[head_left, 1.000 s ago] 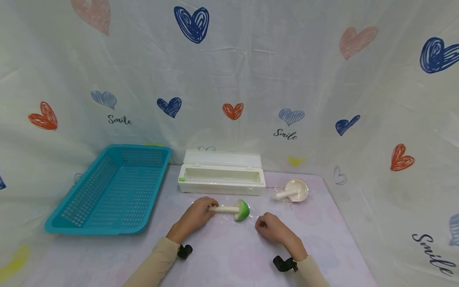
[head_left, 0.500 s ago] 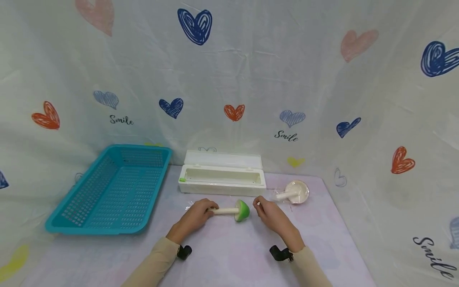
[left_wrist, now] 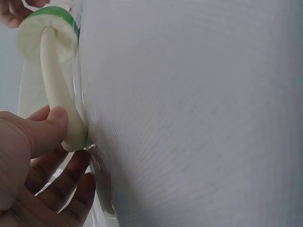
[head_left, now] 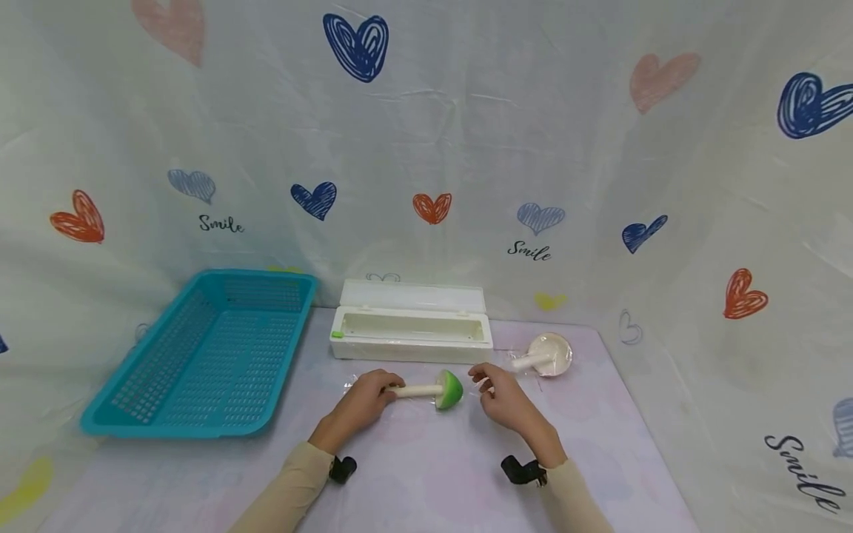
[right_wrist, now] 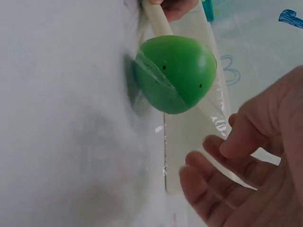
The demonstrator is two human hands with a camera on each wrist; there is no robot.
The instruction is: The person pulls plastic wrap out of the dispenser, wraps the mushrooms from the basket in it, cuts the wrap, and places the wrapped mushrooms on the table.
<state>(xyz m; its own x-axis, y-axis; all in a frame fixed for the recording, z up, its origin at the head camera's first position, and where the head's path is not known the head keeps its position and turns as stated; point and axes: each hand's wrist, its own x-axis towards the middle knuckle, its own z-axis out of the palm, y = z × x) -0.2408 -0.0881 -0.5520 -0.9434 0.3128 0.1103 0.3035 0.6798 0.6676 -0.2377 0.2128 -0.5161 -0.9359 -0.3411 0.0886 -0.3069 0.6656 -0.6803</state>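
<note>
Mushroom (head_left: 435,389) lying on clear film (right_wrist: 208,111) on counter (head_left: 426,474), stem end pinched by left hand (head_left: 363,403); right hand (head_left: 503,400) loosely spread just beside cap. Film edges hard to trace.

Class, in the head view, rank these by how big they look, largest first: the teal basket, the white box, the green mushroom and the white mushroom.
1. Teal basket
2. White box
3. Green mushroom and white mushroom: look alike in size, so unranked.

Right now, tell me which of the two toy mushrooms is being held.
The green-capped mushroom: the left hand holds its white stem. The cream-capped mushroom lies untouched near the table's back right.
</note>
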